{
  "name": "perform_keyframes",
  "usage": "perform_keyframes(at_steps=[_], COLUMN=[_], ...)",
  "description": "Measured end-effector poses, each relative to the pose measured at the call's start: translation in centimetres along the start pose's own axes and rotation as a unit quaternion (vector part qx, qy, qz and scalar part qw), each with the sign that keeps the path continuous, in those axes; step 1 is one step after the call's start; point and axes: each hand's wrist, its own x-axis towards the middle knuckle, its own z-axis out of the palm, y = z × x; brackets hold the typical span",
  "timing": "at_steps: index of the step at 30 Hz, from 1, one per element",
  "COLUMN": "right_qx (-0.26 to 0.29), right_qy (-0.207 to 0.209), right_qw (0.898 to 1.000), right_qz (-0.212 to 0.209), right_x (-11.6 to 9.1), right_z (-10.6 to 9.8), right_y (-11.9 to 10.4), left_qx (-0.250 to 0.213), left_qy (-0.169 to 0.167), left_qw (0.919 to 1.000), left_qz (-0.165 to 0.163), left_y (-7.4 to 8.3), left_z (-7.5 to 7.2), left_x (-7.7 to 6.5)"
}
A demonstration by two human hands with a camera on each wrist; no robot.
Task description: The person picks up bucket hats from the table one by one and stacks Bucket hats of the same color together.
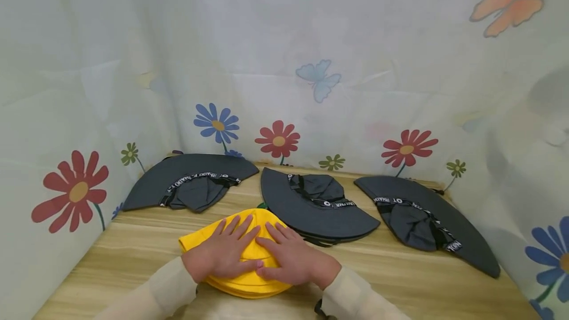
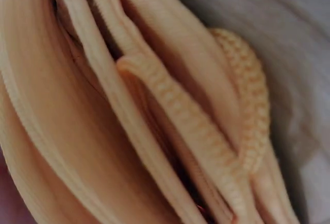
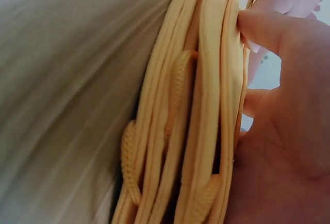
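A stack of folded yellow bucket hats (image 1: 257,250) lies on the wooden table near its front. My left hand (image 1: 227,251) rests flat on the left of it, fingers spread and straight. Beside it my right hand (image 1: 293,257) presses the right part, also with straight fingers, and the thumbs meet near the middle. In the left wrist view, layered brim edges (image 2: 93,116) show with a braided cord (image 2: 180,116); the left hand is barely visible there. Several layers (image 3: 206,90) with cord loops (image 3: 178,95) fill the right wrist view, next to the right hand (image 3: 289,126).
Behind the stack, three dark grey folded bucket hats lie on the wooden table (image 1: 120,256): one at the left (image 1: 200,167), one in the middle (image 1: 306,214), close by the yellow hats, and one at the right (image 1: 426,201). A flower-printed white curtain (image 1: 266,28) surrounds the back and sides.
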Motion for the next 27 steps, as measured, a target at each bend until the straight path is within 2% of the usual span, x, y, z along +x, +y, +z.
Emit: perform_keyframes(at_steps=[10, 18, 27], right_qx=[-0.009, 0.011, -0.003], right_qy=[-0.003, -0.004, -0.004], right_qw=[1.0, 1.0, 1.0], right_qz=[-0.008, -0.003, 0.007], right_x=[2.7, 4.5, 6.6], right_z=[0.8, 0.0, -0.2], right_y=[-0.2, -1.0, -1.0], left_qx=[-0.016, -0.025, -0.041], left_qy=[0.003, 0.012, 0.012], left_qw=[0.9997, 0.9996, 0.999], left_qz=[-0.017, -0.011, -0.011], left_y=[-2.2, -3.8, -5.6], left_z=[0.3, -0.8, -1.4], left_x=[-0.2, -0.6, 0.1])
